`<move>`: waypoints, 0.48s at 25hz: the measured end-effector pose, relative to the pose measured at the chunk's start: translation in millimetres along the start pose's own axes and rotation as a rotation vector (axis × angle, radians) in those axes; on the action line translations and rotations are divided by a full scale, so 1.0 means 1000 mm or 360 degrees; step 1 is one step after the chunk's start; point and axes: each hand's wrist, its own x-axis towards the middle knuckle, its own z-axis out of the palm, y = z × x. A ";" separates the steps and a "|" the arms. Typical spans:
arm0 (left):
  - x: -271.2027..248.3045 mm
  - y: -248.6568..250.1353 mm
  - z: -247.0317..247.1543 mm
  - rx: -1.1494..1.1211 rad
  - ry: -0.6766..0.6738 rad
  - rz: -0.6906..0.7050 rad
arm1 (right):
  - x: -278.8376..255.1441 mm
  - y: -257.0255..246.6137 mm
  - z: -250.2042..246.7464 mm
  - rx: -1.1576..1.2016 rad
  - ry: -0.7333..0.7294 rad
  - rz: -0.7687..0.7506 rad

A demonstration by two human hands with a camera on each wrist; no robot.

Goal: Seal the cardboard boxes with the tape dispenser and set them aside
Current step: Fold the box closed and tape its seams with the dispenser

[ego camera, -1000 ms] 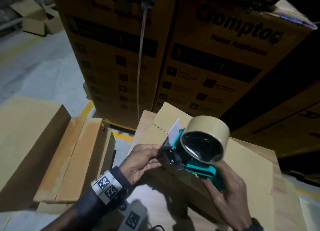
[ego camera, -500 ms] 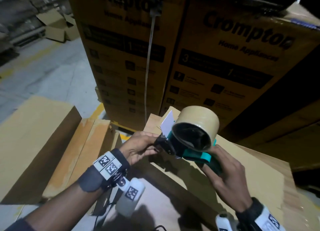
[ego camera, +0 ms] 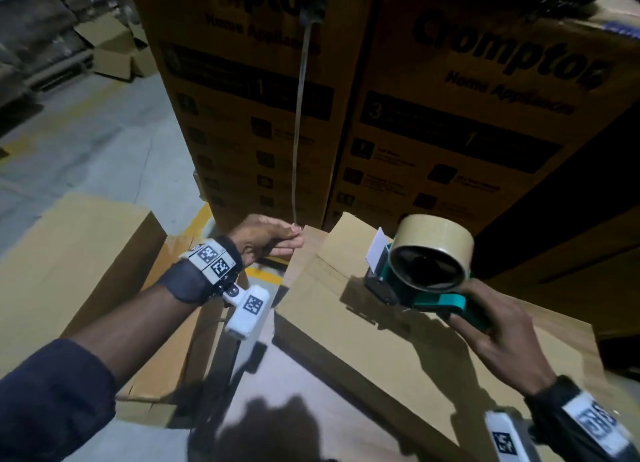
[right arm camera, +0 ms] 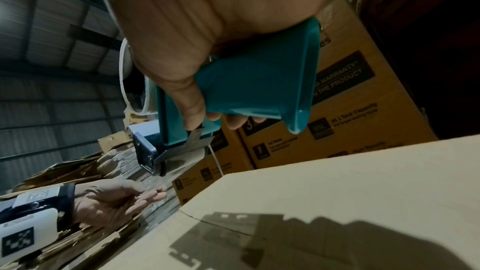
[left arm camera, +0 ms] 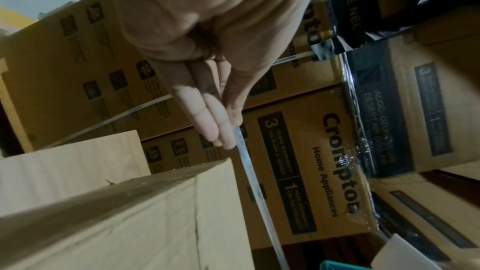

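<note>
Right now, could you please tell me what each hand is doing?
Left hand: open, fingers straight, holding nothing.
Right hand: gripping the tape dispenser by its handle.

1. Tall Crompton cartons (ego camera: 467, 122) wall off the far side, right behind the plain cardboard box (ego camera: 398, 340).
2. A flattened cardboard stack (ego camera: 79, 264) crowds the left.
3. Between stack and box, a narrow floor gap (ego camera: 263, 274) stays open.

- We see glossy teal plastic on the tape dispenser (right arm camera: 249, 81) gripped in our right hand (ego camera: 498, 337).
- Its tape roll (ego camera: 436, 243) looks smooth, tan, faintly shiny.
- Beneath that hand, the cardboard box (ego camera: 398, 337) is matt brown paperboard.
- Beyond our left hand (ego camera: 266, 239), printed cartons (ego camera: 450, 122) look smooth.
</note>
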 end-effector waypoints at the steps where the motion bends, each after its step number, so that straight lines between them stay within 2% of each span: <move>1: 0.004 -0.005 -0.001 0.0014 0.0012 -0.0007 | 0.002 0.003 0.004 -0.0018 -0.0011 -0.0018; 12: 0.025 -0.026 -0.003 0.0030 0.0057 0.0101 | 0.017 0.010 0.018 -0.0058 -0.0183 0.0020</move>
